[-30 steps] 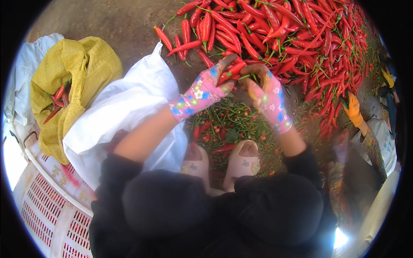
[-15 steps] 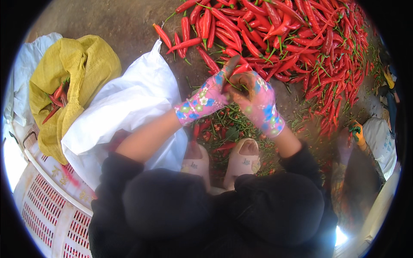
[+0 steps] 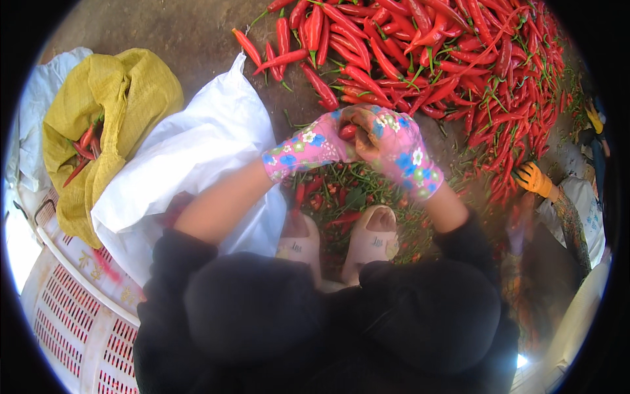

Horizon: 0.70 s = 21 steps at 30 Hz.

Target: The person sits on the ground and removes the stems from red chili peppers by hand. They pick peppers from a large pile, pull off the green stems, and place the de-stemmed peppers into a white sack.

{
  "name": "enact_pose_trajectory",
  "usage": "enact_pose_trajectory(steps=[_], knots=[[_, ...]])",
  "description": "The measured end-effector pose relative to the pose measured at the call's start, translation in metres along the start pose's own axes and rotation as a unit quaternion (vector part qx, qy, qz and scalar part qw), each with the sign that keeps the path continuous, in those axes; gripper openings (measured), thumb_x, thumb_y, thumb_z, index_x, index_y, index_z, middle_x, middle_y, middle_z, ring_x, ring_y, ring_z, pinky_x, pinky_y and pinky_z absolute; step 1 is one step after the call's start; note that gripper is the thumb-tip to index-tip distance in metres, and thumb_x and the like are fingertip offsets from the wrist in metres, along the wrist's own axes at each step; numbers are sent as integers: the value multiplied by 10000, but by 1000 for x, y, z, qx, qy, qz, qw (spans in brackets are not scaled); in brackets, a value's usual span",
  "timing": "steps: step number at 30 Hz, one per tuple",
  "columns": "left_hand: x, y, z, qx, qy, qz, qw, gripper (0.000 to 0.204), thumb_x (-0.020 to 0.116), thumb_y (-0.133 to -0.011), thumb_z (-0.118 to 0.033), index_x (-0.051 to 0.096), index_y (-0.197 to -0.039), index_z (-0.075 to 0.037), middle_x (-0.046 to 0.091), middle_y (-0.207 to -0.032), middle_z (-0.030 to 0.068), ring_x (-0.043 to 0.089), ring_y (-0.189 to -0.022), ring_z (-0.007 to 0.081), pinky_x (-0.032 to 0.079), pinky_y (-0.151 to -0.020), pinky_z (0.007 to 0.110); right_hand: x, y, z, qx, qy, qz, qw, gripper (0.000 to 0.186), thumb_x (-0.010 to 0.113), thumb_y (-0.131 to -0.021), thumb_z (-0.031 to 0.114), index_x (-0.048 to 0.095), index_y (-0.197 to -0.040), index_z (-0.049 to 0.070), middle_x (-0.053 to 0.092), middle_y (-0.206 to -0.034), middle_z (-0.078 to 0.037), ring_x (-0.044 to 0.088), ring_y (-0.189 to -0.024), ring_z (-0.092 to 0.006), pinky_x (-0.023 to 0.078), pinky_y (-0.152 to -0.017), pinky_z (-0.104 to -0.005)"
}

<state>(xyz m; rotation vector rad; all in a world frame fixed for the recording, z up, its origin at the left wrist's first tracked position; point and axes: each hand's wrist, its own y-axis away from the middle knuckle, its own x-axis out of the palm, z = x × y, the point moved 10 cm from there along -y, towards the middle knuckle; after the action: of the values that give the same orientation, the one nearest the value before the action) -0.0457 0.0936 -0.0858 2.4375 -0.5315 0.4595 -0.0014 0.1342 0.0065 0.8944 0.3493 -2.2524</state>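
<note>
In front of me my left hand (image 3: 318, 141) and my right hand (image 3: 397, 148), both in pink flowered gloves with dirty fingers, meet at the near edge of the chili pile. A red chili pepper (image 3: 348, 132) shows between them. My left fingers are wrapped round it, and my right fingers curl closed against it; its stem end is hidden. Beyond lies the big heap of red chili peppers (image 3: 446, 69) with green stems. Under my hands the floor is strewn with green stems (image 3: 357, 180) and a few red pieces.
A white sack (image 3: 197, 157) lies left of my feet, beside a yellow sack (image 3: 141, 85) holding some chilies. Nearer is a white slotted crate (image 3: 79, 315). My pale slippers (image 3: 374, 236) stand below my hands. At right, a co-worker's orange-gloved hand (image 3: 535, 179) touches the pile.
My hands have drawn slightly nearer, and the left fingers have curled in with red now showing between the hands. The co-worker's orange-gloved hand has moved up to the heap.
</note>
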Motion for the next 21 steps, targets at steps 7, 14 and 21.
enact_pose_trajectory(steps=[7,14,21], knots=[[12,1,-10,-24,10,35,999,523,751,-667,-16,534,-1140,-66,586,-1096,14,529,-1031,101,421,-918,272,4,9,-26,119,-182,1,976,261,603,-752,44,585,-1012,52,621,-886,-116,629,-745,-274,503,-652,-329],[17,0,-16,-3,28,70,997,527,710,-692,1,526,-1184,-39,595,-1060,2,521,-992,76,427,-870,245,0,13,-19,89,-177,24,980,205,613,-789,52,589,-993,39,618,-940,-124,631,-840,-275,516,-725,-322],[-28,47,30,-88,83,-188,975,518,731,-714,-119,518,-1175,-14,575,-907,18,554,-810,84,467,-694,246,-15,39,-42,188,62,147,969,274,657,-769,168,586,-998,36,615,-893,-151,627,-828,-289,502,-727,-369]])
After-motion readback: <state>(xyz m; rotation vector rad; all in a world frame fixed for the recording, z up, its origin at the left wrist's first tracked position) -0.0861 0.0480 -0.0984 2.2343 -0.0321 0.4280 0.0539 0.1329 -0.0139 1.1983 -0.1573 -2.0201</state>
